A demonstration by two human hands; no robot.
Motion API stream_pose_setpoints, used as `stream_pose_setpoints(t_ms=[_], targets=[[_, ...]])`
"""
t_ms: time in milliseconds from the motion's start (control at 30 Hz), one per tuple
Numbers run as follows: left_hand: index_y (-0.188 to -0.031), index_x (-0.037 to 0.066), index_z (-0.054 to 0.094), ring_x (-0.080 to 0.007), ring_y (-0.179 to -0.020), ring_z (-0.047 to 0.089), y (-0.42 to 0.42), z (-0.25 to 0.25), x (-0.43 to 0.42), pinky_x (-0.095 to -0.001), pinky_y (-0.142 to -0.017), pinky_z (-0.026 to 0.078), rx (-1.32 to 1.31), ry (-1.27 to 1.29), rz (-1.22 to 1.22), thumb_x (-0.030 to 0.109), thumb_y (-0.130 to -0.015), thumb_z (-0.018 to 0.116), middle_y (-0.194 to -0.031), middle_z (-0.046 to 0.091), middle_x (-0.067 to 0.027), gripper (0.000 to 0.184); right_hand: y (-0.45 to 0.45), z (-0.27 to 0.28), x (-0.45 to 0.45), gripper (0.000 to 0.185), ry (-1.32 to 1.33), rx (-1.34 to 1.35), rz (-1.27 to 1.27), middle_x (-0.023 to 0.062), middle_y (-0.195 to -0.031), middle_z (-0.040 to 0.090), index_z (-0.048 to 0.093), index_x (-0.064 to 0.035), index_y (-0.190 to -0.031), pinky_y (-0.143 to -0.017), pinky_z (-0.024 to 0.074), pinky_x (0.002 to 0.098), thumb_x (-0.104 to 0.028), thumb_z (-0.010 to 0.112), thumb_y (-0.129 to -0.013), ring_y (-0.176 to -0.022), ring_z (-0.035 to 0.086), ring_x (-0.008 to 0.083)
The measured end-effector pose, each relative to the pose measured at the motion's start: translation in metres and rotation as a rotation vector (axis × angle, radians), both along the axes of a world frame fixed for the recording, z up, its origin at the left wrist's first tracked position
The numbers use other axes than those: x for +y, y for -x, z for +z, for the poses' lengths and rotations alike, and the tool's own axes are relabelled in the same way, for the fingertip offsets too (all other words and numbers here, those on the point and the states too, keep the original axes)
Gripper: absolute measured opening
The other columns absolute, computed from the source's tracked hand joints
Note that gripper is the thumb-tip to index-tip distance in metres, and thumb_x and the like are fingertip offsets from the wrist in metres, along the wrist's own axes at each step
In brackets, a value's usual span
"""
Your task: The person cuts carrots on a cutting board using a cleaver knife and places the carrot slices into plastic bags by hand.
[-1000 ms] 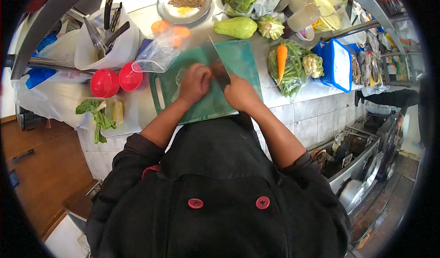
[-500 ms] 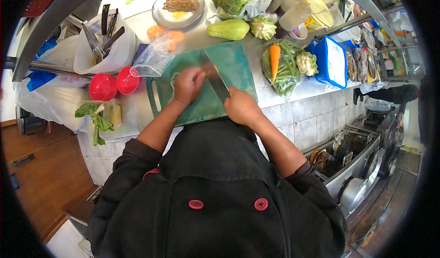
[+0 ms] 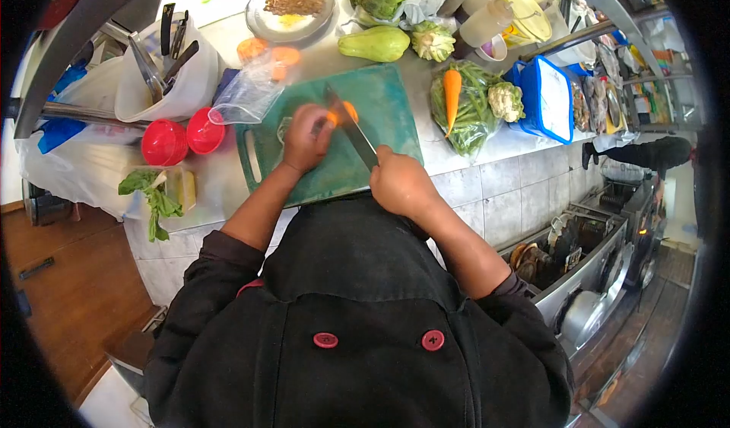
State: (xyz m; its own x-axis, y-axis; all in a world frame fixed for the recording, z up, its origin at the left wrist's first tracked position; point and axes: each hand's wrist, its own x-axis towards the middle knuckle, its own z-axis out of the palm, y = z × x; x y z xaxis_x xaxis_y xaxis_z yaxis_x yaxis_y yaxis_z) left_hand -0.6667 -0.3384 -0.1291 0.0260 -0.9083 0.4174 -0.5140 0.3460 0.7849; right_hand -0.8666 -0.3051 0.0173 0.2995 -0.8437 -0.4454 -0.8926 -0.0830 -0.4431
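Note:
My right hand [image 3: 401,181] is closed around the handle of a kitchen knife [image 3: 359,140], whose long blade slants across the green cutting board [image 3: 380,97]. My left hand [image 3: 306,140], partly blurred, has its fingers bent against a piece of carrot [image 3: 332,118] on the blade's left side. Just right of the blade, another orange piece [image 3: 349,111] shows on the board. A clear plastic bag [image 3: 247,97] lies at the board's upper left, near cut orange chunks [image 3: 285,57].
Behind the board are a metal plate of chopped food [image 3: 262,28], a pale green squash [image 3: 374,44] and cauliflower [image 3: 433,41]. Bagged green beans [image 3: 475,116] with a whole carrot [image 3: 452,97] sit right, beside a blue container [image 3: 541,124]. Red bowls [image 3: 164,143] and a utensil tub [image 3: 199,70] stand left.
The knife blade has tilted a little, and orange pieces now show on both sides of it. My left hand has shifted slightly left. The whole view has moved a little.

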Motion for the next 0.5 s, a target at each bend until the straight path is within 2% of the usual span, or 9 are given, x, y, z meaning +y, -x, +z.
stream_pose_setpoints(t_ms=[200,500], targets=[[-0.100,0.003,0.060,-0.0365,-0.097,0.060,-0.002,-0.010,-0.005,-0.0416,-0.086,0.049,-0.063,0.096,0.003,0.013,-0.082,0.069,-0.100,0.061,-0.0184,0.022,-0.005,0.008,0.000,0.025,-0.039,0.083,0.062,0.0275,-0.089,0.067,0.054,0.0055,-0.103,-0.079,0.0522,0.0495,-0.013,0.053,-0.086,-0.086,0.066,0.0424],[-0.095,0.005,0.059,-0.0375,-0.090,0.058,-0.004,0.001,-0.014,-0.0420,-0.077,0.048,-0.113,0.108,-0.076,0.006,-0.079,0.068,-0.094,0.059,-0.0162,0.019,-0.010,0.005,-0.013,0.027,-0.143,0.100,0.066,0.0285,-0.094,0.066,0.052,0.0059,-0.105,-0.083,0.0512,0.0499,-0.014,0.053,-0.086,-0.092,0.065,0.0434]])
